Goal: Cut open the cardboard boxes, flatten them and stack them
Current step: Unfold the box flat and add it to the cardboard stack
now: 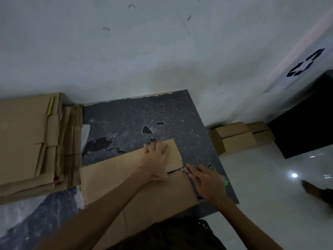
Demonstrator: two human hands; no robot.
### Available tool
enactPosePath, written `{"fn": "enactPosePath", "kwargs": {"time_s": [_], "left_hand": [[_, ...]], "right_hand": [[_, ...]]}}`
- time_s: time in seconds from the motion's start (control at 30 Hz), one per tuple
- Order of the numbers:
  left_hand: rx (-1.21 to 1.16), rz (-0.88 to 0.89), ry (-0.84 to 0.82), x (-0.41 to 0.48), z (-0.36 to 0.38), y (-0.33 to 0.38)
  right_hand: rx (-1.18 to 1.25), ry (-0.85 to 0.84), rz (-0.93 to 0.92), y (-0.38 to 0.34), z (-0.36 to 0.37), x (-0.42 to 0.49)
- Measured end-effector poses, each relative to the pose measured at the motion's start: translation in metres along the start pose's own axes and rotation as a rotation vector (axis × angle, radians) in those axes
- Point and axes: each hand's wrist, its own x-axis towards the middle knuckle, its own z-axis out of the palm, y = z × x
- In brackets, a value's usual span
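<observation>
Flat left grip (156, 159) presses box (111, 179); right grip (209, 183) curled round cutter (187, 170), tip pointing away-left into box seam.

A glossy white tiled floor (261, 177) carries a dark speckled mat (135, 116), worn through in ragged patches, which lies against the wall. A flattened cardboard box (135, 186) lies on the mat's near part. A stack of flattened cardboard (23, 141) sits at the mat's left edge, just beside that box. Right of the mat, small closed cardboard boxes (234, 139) stand on the tiles by the wall, next to a black block (306, 127).
</observation>
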Motion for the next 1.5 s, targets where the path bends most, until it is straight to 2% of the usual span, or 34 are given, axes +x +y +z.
{"fn": "enactPosePath", "kwargs": {"time_s": [0.1,0.3,0.4,0.57,0.73,0.87,1.03,1.23,1.43,1.5], "left_hand": [[0.001,0.016,-0.016,-0.004,-0.002,0.000],[0.016,-0.004,-0.058,-0.001,-0.005,0.003],[-0.001,0.014,-0.055,-0.005,-0.003,0.002],[-0.008,0.014,-0.052,-0.003,-0.009,0.001],[-0.027,0.027,-0.043,-0.009,-0.005,0.001],[-0.015,0.013,-0.074,-0.008,-0.009,0.003],[-0.036,0.024,-0.084,-0.012,-0.008,0.004],[-0.026,0.029,-0.067,-0.012,-0.009,0.003],[-0.057,0.024,-0.092,-0.010,-0.012,0.001],[-0.059,0.037,-0.082,-0.011,-0.013,0.000]], "right_hand": [[-0.019,-0.007,-0.063,0.012,-0.007,-0.001],[0.016,0.029,-0.007,-0.002,-0.001,0.000],[0.006,0.014,-0.053,0.006,-0.007,0.000],[0.040,0.030,0.044,-0.007,0.002,-0.001],[0.014,0.054,-0.047,0.004,-0.010,-0.005],[0.050,0.052,0.035,-0.009,0.000,-0.004],[0.085,0.072,-0.037,0.001,-0.006,-0.005],[0.065,0.017,-0.079,0.015,-0.011,-0.005],[0.153,0.006,0.022,-0.005,0.004,-0.003],[0.146,0.005,-0.026,0.000,0.001,0.000]]}}
